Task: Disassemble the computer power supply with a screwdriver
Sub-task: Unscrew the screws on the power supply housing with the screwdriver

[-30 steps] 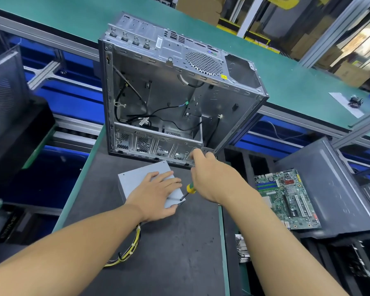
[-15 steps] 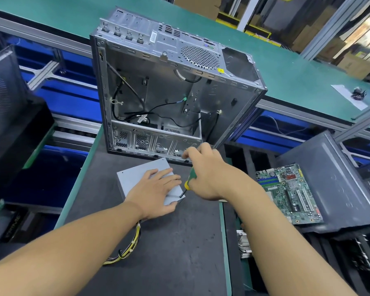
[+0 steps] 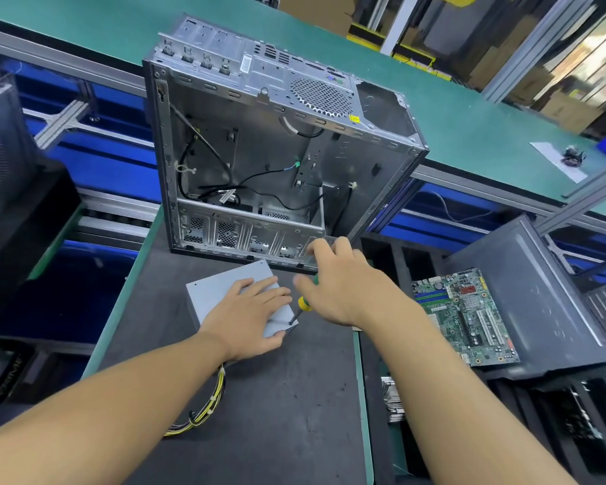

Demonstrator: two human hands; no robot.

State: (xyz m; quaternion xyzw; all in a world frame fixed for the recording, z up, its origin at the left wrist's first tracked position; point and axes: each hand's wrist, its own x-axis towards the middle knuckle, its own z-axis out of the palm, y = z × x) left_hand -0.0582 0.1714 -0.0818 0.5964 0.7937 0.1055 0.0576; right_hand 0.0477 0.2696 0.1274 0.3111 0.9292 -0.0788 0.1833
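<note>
A grey metal power supply [image 3: 221, 285] lies flat on the dark work mat [image 3: 259, 414], its yellow and black cable bundle [image 3: 203, 411] trailing toward me. My left hand [image 3: 249, 316] presses flat on its top with straight fingers. My right hand [image 3: 340, 285] grips a screwdriver [image 3: 303, 304] with a yellow and green handle. The tip touches the near right corner of the power supply's top. Most of the handle is hidden in my fist.
An open, empty computer case [image 3: 277, 152] stands just behind the power supply with loose black cables inside. A green motherboard [image 3: 466, 316] rests on a dark case panel [image 3: 539, 274] at the right. A green conveyor [image 3: 469, 134] runs behind. Dark cases stand at the left.
My right hand has shifted slightly left with the screwdriver and looks blurred by motion. The left hand stays pressed on the power supply. The view has tilted a little.
</note>
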